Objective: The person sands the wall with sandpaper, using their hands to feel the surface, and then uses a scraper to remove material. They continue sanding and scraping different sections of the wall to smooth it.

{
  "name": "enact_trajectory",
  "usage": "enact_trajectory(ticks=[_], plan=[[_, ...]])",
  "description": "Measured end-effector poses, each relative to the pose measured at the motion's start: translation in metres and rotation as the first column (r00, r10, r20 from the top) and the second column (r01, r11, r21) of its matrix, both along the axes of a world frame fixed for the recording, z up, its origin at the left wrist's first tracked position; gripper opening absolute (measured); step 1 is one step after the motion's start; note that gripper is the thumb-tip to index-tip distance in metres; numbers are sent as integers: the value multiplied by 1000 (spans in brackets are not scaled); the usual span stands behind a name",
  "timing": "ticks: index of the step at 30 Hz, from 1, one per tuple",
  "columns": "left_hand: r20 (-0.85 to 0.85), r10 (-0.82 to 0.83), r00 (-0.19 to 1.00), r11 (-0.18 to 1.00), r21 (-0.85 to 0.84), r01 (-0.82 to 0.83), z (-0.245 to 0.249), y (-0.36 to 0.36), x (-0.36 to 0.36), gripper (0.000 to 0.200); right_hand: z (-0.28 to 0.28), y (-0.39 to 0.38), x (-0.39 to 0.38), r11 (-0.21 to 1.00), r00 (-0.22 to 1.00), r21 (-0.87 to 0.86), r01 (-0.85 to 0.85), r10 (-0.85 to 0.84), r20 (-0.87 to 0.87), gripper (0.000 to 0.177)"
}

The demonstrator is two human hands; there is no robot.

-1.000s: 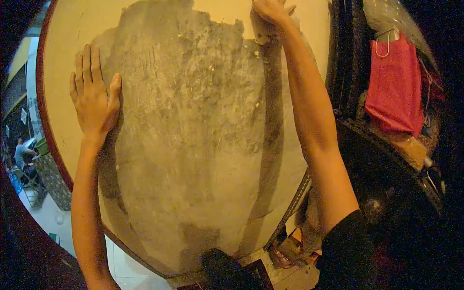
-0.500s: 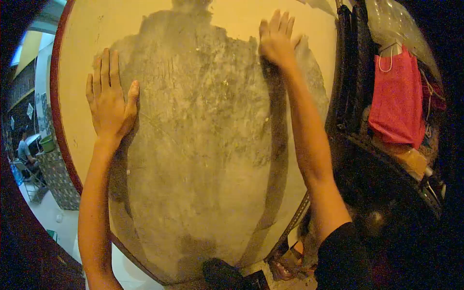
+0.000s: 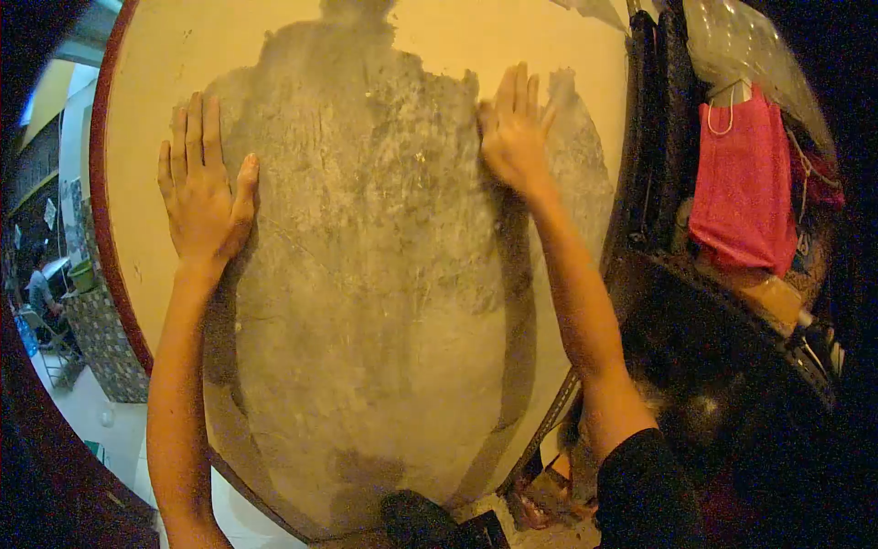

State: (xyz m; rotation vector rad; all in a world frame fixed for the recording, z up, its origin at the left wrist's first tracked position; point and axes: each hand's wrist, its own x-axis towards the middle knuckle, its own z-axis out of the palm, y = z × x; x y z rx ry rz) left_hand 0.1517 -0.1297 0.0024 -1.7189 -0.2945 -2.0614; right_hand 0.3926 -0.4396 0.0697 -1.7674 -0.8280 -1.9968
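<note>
Wall (image 3: 366,274), grey and yellow, fills mid-frame, the left hand (image 3: 201,206) open and empty at upper left. The right hand (image 3: 517,146), empty, fingers loosely extended, has dropped from the top edge to nearer level; its contact is unclear. A red bag (image 3: 745,183) hangs upper right.

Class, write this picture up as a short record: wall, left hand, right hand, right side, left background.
wall: yellow paint around a large bare grey patch
left hand: fingers spread, at the patch's left edge, holding nothing
right hand: at the patch's upper right; contact unclear
right side: red bag with a pale cord handle
left background: seated person, green container
</note>
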Motion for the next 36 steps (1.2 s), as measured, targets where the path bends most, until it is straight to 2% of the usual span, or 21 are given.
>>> enact_trajectory(ticks=[2, 5, 7, 9, 10, 12, 13, 15, 16, 18, 19, 21, 22, 24, 26, 29, 31, 34, 36], plan=[[-12, 6, 1000, 1000, -27, -7, -1, 1, 0, 73, 59, -2, 9, 997, 998, 66, -33, 36, -46, 69], [-16, 3, 1000, 1000, -10, -3, -3, -2, 3, 73, 147, -9, 29, 986, 974, 91, 139, -119, -195, 67], [-3, -38, 999, 999, 7, 38, -1, 1, 2, 73, 155, -13, 51, 987, 973, 60, 148, -135, -185, 66], [-3, -18, 1000, 1000, -12, 18, -1, 1, 0, 73, 129, -9, 72, 992, 991, 29, 124, -122, -45, 66], [-9, -26, 1000, 1000, -13, 26, -1, 1, 2, 73, 88, -7, 44, 998, 1000, 65, -13, 14, -15, 66], [-7, -28, 1000, 999, -15, 28, 0, 0, -1, 73, 27, -6, 32, 998, 996, 46, -52, 49, 77, 74], [-12, -24, 1000, 1000, -20, 24, 0, -2, -2, 73, 5, -7, 20, 998, 996, 50, -45, 41, 76, 74], [-11, -36, 999, 999, -10, 36, 0, -2, -1, 73, -22, -8, 3, 996, 995, 26, -85, 86, -57, 73], [-1, -38, 999, 999, -6, 38, -1, -1, 0, 73, -15, -9, 5, 996, 996, 28, -80, 82, -47, 73], [-12, -35, 999, 999, -11, 35, 0, 0, -1, 73, 11, -8, 17, 997, 993, 24, -72, 69, 90, 76], [-35, -33, 999, 999, -22, 32, -1, 0, -1, 74, 28, -8, 21, 997, 994, 24, -71, 68, 90, 76], [-28, -28, 999, 1000, -14, 28, 0, 1, 0, 74, 70, -10, 17, 992, 996, 103, 73, -66, -67, 72], [-26, -23, 999, 1000, -7, 23, -1, 1, 1, 73, 83, -11, 14, 992, 995, 99, 77, -69, -77, 72], [-29, -29, 999, 1000, -1, 29, -2, 0, 0, 73, 96, -11, 11, 990, 986, 142, -22, 45, -163, 75], [-23, -36, 999, 999, 5, 36, -2, 0, 0, 73, 81, -10, 11, 994, 984, 112, 17, 3, -177, 75], [10, -40, 999, 999, 12, 40, -1, 0, 0, 72, 15, -4, 7, 999, 996, 25, 22, -19, -92, 73], [5, -38, 999, 999, 2, 38, -1, 1, 1, 72, -22, -2, 6, 999, 998, -38, 20, -17, 53, 71], [8, -50, 999, 999, -7, 50, -1, -1, 1, 72, -21, 2, -1, 1000, 1000, -6, 20, -20, -11, 68], [12, -36, 999, 999, -11, 36, -1, 0, 2, 72, 27, 2, 19, 997, 998, 16, 70, -69, -13, 68]])
